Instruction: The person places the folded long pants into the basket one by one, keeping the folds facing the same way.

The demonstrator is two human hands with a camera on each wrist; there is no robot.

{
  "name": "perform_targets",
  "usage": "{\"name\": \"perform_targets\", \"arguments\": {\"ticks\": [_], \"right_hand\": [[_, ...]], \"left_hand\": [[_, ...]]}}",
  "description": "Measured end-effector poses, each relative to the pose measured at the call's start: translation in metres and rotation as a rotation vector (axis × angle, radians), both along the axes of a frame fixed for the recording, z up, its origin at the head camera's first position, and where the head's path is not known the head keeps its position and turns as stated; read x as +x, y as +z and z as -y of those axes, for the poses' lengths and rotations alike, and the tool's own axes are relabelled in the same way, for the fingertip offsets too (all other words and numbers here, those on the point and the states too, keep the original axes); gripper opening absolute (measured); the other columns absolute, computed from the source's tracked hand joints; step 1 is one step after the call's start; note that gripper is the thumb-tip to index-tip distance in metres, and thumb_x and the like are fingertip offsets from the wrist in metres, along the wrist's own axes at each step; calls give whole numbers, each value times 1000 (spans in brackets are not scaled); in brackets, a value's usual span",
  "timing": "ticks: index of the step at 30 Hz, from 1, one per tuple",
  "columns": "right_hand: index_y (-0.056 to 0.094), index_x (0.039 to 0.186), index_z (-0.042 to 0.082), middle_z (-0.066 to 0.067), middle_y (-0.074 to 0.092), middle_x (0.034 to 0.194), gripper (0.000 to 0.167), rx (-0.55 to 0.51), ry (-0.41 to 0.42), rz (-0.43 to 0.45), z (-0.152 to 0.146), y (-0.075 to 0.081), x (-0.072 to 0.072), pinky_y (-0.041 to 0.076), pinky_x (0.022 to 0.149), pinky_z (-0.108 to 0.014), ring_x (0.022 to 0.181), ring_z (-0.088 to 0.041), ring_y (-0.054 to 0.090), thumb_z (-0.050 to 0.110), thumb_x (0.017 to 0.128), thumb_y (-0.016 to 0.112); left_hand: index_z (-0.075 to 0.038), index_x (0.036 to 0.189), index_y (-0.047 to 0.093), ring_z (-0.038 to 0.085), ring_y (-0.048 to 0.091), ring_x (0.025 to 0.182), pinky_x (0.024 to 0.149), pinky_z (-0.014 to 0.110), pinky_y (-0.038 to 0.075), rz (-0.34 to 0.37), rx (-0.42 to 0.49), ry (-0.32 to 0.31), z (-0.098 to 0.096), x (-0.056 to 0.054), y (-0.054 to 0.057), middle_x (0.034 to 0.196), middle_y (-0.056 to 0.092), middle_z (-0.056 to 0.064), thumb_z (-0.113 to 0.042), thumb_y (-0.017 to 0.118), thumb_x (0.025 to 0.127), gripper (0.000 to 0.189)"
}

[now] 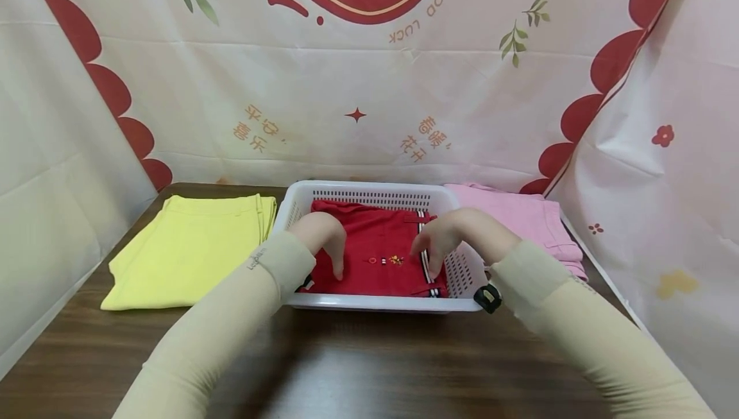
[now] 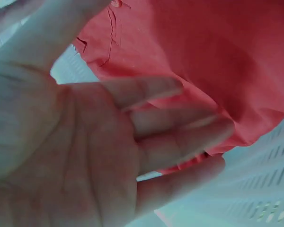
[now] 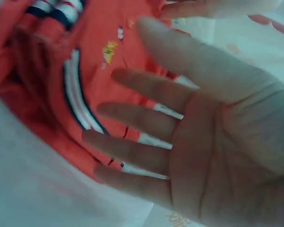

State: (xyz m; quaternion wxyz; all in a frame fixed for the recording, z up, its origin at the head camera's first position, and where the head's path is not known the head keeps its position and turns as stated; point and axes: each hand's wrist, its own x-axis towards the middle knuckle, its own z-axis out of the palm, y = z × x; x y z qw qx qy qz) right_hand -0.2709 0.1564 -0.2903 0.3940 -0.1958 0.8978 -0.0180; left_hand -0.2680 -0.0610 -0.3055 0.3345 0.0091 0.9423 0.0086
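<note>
Folded red shorts or trousers (image 1: 375, 239), with a striped waistband and a small yellow emblem, lie inside a white plastic basket (image 1: 381, 303). Over the left part of the red garment is my left hand (image 1: 326, 239); in the left wrist view its fingers (image 2: 175, 142) are spread and extended beside the cloth, gripping nothing. Above the striped waistband at the right is my right hand (image 1: 441, 239). The right wrist view shows its straight, parted fingers (image 3: 137, 151) in front of the cloth with nothing pinched. Whether either hand touches the fabric I cannot tell.
A folded yellow garment (image 1: 196, 252) lies left of the basket on the dark wooden table (image 1: 369, 367). Folded pink trousers or shorts (image 1: 519, 220) lie to its right. Printed cloth (image 1: 323, 85) hangs behind and at both sides.
</note>
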Motion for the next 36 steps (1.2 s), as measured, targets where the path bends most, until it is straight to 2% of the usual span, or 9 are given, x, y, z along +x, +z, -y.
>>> {"name": "perform_targets", "arguments": {"ticks": [4,7,13,16,18,21,24,33,36], "right_hand": [[65,123,22,-1,59,112,58,45,19,-1,-3,-2,8,49,85,-50,106,-24,50,30,69,84],[67,120,22,1,60,106,55,63,56,-10,-5,-7,14,51,82,-46,100,-22,54,30,69,84],[67,122,21,0,56,102,59,101,97,-41,-8,-16,28,50,81,-46,100,-22,48,25,66,86],[68,121,19,1,57,99,54,113,123,-66,-8,-19,32,50,82,-44,97,-20,49,26,69,83],[69,120,18,2,59,96,49,116,139,-79,-7,-21,34,49,84,-42,94,-19,51,28,74,80],[71,114,18,3,60,90,38,124,140,-110,-4,-23,37,49,83,-41,89,-17,52,31,78,77],[72,109,19,2,58,86,30,129,123,-127,-1,-25,38,49,83,-41,88,-17,52,31,81,74],[72,107,18,2,58,85,28,128,126,-152,1,-29,37,48,84,-41,86,-17,52,32,83,72],[73,107,17,1,58,85,27,120,117,-150,1,-29,37,48,84,-41,87,-17,52,30,83,73]], "left_hand": [[-9,117,52,26,45,106,78,37,52,9,47,24,8,-1,-3,112,50,10,-38,92,55,79],[-11,117,55,28,44,107,74,40,52,60,58,70,13,-25,-31,114,50,11,-37,96,43,88],[-33,112,64,27,41,109,67,46,52,136,39,67,21,-86,-103,117,49,6,-44,96,18,100],[-38,112,64,26,41,109,67,47,50,143,31,78,22,-103,-125,118,48,4,-45,96,16,101],[-35,112,64,26,41,109,68,47,50,155,20,94,22,-105,-127,118,49,4,-45,96,14,103],[-31,109,63,25,42,107,69,45,49,158,9,82,22,-102,-122,115,50,4,-48,95,14,102],[-25,109,62,25,43,107,72,44,50,144,33,66,22,-84,-99,113,51,5,-48,95,20,98],[-16,139,52,25,43,121,98,46,40,-3,212,-109,32,-15,-17,134,50,7,-42,74,81,67],[-10,138,51,26,43,122,101,46,37,-84,301,-134,35,-13,-14,134,51,9,-35,68,87,59]]}}
